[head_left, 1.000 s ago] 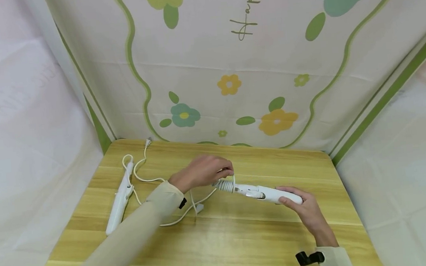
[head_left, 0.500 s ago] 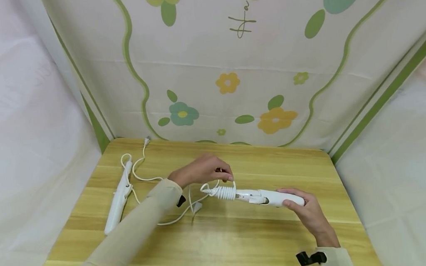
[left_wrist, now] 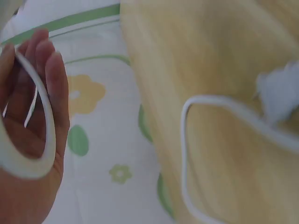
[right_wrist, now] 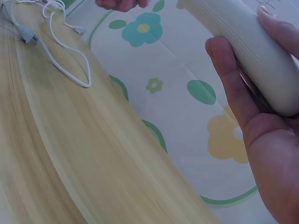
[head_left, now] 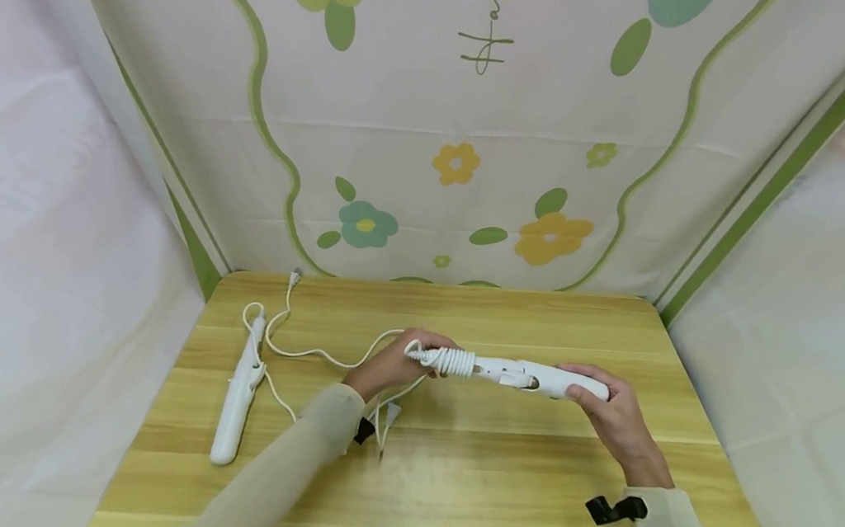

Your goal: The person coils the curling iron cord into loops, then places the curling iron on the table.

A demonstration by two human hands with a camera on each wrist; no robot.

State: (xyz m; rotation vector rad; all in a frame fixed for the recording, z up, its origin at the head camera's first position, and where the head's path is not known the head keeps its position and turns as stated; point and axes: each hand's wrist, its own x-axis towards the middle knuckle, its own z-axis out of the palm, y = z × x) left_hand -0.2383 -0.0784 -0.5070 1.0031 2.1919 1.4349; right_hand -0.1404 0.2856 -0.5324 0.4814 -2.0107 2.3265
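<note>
My right hand [head_left: 613, 414] grips the thick smooth end of a white curling iron [head_left: 561, 378], held slantwise above the table. A white cord [head_left: 454, 362] is wound in several turns round its other end, beside a ribbed cord sleeve. My left hand [head_left: 393, 363] is behind those turns, partly hidden by them. In the left wrist view a loop of the cord [left_wrist: 46, 116] crosses that hand, pinched between thumb and fingers. The right wrist view shows the iron's rounded end between the right thumb and fingers.
A second white curling iron [head_left: 233, 415] lies at the table's left, its loose cord [head_left: 310, 353] running to a plug [head_left: 294, 278] near the back edge. Another plug [head_left: 393, 413] is by the left wrist. The wooden table [head_left: 485, 490] meets flowered cloth [head_left: 397, 133] behind.
My left hand has gone from above the wound cord down behind it, drawing the cord round. The right hand still holds the curling iron in nearly the same place.
</note>
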